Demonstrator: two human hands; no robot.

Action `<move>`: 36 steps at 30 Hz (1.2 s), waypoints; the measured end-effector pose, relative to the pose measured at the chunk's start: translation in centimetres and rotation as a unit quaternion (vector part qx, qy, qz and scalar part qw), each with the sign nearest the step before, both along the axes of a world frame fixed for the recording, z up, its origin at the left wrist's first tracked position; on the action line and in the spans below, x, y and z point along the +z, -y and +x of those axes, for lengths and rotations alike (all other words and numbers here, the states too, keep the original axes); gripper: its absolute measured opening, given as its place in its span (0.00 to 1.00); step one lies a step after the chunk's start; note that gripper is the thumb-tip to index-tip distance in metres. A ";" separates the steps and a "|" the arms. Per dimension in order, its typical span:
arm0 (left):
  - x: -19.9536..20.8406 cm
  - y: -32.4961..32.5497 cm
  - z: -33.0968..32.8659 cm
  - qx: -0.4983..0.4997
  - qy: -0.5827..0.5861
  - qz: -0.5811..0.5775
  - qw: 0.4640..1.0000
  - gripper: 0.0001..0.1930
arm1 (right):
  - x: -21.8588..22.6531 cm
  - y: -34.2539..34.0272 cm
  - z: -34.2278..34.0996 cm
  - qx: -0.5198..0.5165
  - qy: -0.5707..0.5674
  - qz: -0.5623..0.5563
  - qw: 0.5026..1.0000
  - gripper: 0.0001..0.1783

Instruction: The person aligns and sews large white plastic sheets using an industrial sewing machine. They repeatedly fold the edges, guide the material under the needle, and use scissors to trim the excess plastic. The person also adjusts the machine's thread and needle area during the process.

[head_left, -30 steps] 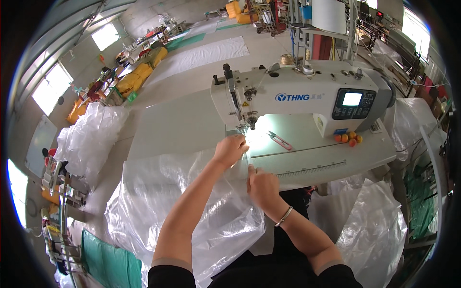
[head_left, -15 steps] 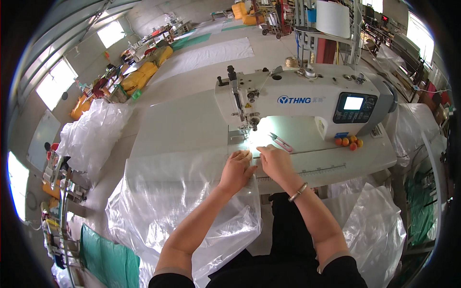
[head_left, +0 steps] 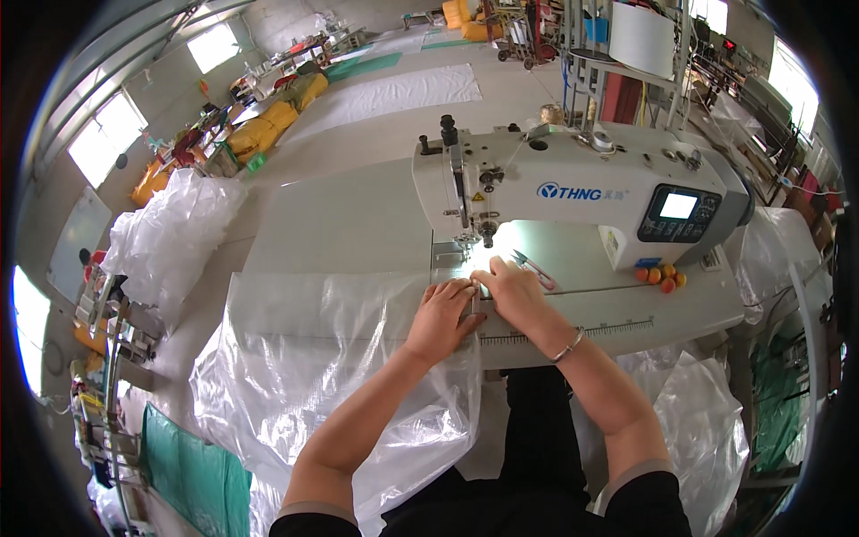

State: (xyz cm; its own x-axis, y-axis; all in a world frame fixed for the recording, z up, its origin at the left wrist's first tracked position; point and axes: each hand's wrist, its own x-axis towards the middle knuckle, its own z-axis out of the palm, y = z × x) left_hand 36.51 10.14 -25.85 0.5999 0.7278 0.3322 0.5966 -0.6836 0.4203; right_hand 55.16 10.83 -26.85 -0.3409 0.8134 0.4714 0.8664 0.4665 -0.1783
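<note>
1. Fingertips of left hand (head_left: 440,318) and right hand (head_left: 510,288) meet at the edge of a clear plastic sheet (head_left: 313,358); both sets of fingers are curled together, pinching that edge.
2. Sheet edge lies on the table (head_left: 358,224), just in front of the needle (head_left: 486,240).
3. Sheet spreads leftward over the table and hangs off the near edge toward the lap.
4. Right wrist carries a bracelet (head_left: 567,346).
5. White sewing machine (head_left: 582,192) stands behind the hands; scissors (head_left: 530,265) lie under its arm, small orange balls (head_left: 660,277) by its base.
6. Plastic pile (head_left: 165,237) sits at the far left.
</note>
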 end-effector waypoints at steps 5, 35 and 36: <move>-0.4 -0.4 -0.4 0.016 -0.022 0.008 1.000 0.24 | -0.6 -0.3 -0.2 -0.004 -0.023 0.009 1.000 0.13; -0.5 -3.8 -0.1 0.020 -0.073 0.017 0.997 0.21 | -0.9 -4.8 -0.2 -0.075 -0.557 -0.135 0.816 0.08; -0.4 -3.7 -0.3 0.024 -0.077 0.010 0.997 0.21 | -0.3 -4.8 -0.5 -0.058 -0.594 -0.125 0.793 0.09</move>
